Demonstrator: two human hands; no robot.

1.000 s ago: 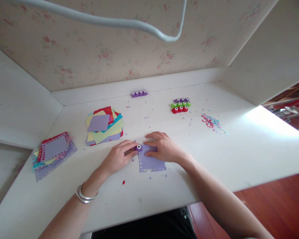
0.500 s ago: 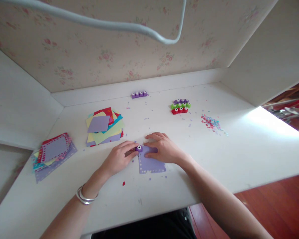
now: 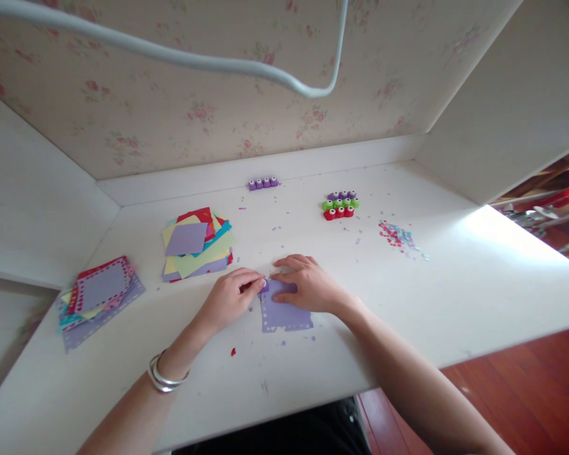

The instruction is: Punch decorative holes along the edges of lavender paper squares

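Note:
A sheet of light purple paper [image 3: 288, 318] lies on the white desk, with small punched holes down its left side and along its near edge. At its far left corner sits a purple paper punch [image 3: 265, 287], mostly covered by fingers. My left hand [image 3: 228, 298] is closed around that punch, its thumb pressing on the top. On the sheet's far part rests my right hand [image 3: 310, 283], fingers spread and flat, holding the paper against the desk. Its fingertips are close beside the punch.
To the left lie a stack of coloured paper [image 3: 187, 239] and a pile of edge-punched sheets [image 3: 103, 289]. Farther back are a row of purple punches [image 3: 263, 183] and a cluster of coloured punches [image 3: 340, 204]. Paper confetti [image 3: 398, 235] is heaped at right. A white cable [image 3: 208, 61] hangs above.
My left thumb has moved from the punch's side onto its top, covering the star-marked button. My right hand stays on the paper. The view has shifted slightly.

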